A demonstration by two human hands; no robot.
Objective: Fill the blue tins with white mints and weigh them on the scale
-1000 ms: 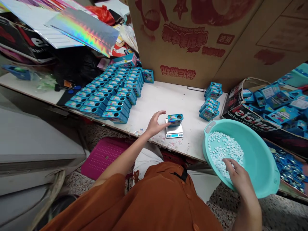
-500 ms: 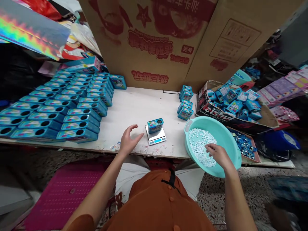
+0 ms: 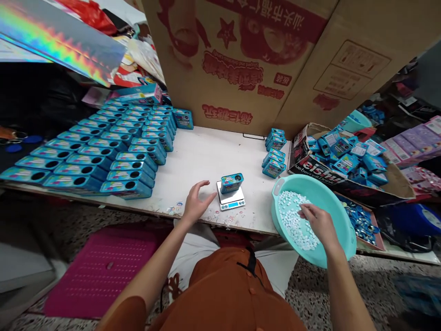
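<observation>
A small blue tin (image 3: 231, 183) with a dark round hole in its top stands upright on a little digital scale (image 3: 232, 205) with a lit display. My left hand (image 3: 197, 205) is just left of the scale, thumb and fingers apart, holding nothing and not touching the tin. Over the turquoise basin (image 3: 332, 202) is my right hand (image 3: 320, 224), its thumb and fingertips pinched together above a layer of small white candies (image 3: 296, 220). Whatever is between those fingertips is too small or hidden to make out.
Rows of blue tins with round holes (image 3: 132, 161) fill the table's left side. Several more tins (image 3: 274, 168) stand behind the basin. An open carton (image 3: 319, 170) heaped with blue tins and a tray of shiny metal pieces (image 3: 361, 223) lie right. A large cardboard box (image 3: 241, 101) walls the back.
The whole view has shifted, so things appear farther right. My right hand stays at the candies, its fingers now pinched more plainly. My left hand keeps its open pose beside the scale.
</observation>
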